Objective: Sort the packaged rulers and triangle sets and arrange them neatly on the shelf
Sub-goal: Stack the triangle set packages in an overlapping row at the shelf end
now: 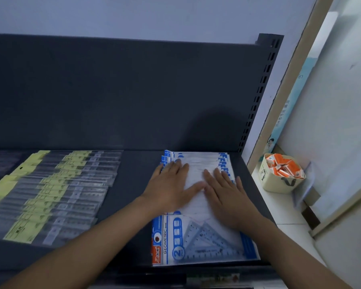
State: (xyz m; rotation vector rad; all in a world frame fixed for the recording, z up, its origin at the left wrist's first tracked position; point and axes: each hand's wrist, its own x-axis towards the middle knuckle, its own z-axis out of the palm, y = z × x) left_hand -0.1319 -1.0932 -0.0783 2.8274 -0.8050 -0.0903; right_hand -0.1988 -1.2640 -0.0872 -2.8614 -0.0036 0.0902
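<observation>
The triangle sets lay in an overlapping pile on the dark shelf. They were fanned back toward the rear, most of them blank side up, with one front pack lying printed side up just below the wrists. Both hands were pressed flat on the pile, side by side, thumbs nearly touching. The left hand reached its fingertips to the packs' blue left edges, and the right hand pointed toward the blue right edges. Neither hand held anything: the fingers were straight and spread wide, pressing rather than gripping. The step in hand looked like smoothing and squaring the pile. The edges beyond the fingertips were stepped, so the next move would likely call for light nudges from both sides to line them up, and the slick sleeves would probably slide if pushed hard. Well to the left of the left hand, across a strip of bare shelf, the packaged rulers lay in overlapping rows with yellow labels. Beyond the fingertips rose the back panel. Just right of the right hand, the shelf's edge and the slotted post left little room to shift the pile that way. Farther right, a basket of small orange boxes stood on a white ledge, apart from the shelf.
</observation>
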